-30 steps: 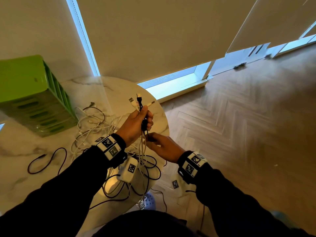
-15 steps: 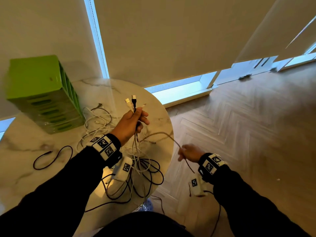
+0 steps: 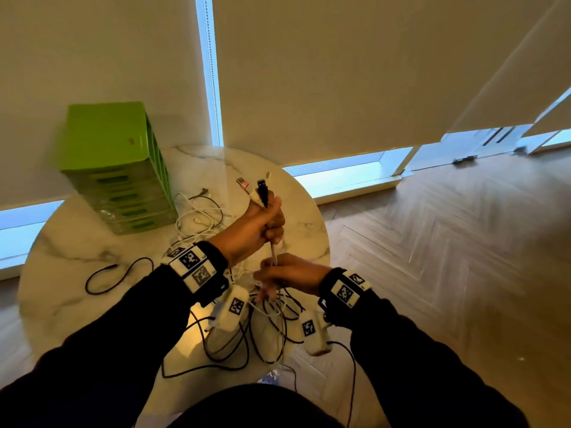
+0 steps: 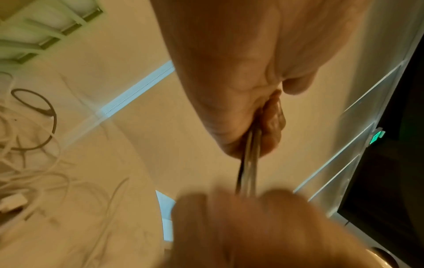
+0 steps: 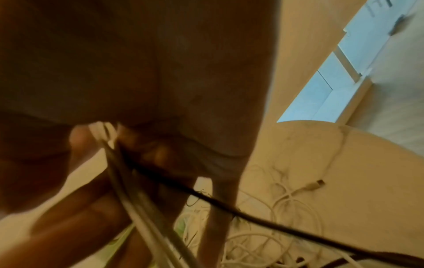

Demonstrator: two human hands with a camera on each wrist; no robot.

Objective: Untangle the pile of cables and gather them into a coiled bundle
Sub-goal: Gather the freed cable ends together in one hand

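Note:
My left hand (image 3: 268,220) is raised over the round marble table (image 3: 61,273) and grips a bunch of cables (image 3: 274,251) upright, their USB plugs (image 3: 256,188) sticking out above the fist. In the left wrist view the same cables (image 4: 249,174) run down out of the left hand (image 4: 247,137). Just below, my right hand (image 3: 278,278) curls its fingers round the hanging strands. The right wrist view shows white and black cables (image 5: 128,181) passing through the right hand's fingers (image 5: 80,143). Loose white cables (image 3: 197,217) and black loops (image 3: 265,335) lie on the table.
A green slotted box (image 3: 114,168) stands at the table's back left. A separate black cable (image 3: 117,273) lies at the left of the table. Wooden floor (image 3: 432,257) extends to the right, and roller blinds (image 3: 340,72) hang behind the table.
My right hand, which had pulled out to the right with a strand, has come back to the bunch just under my left hand. The left hand rose slightly.

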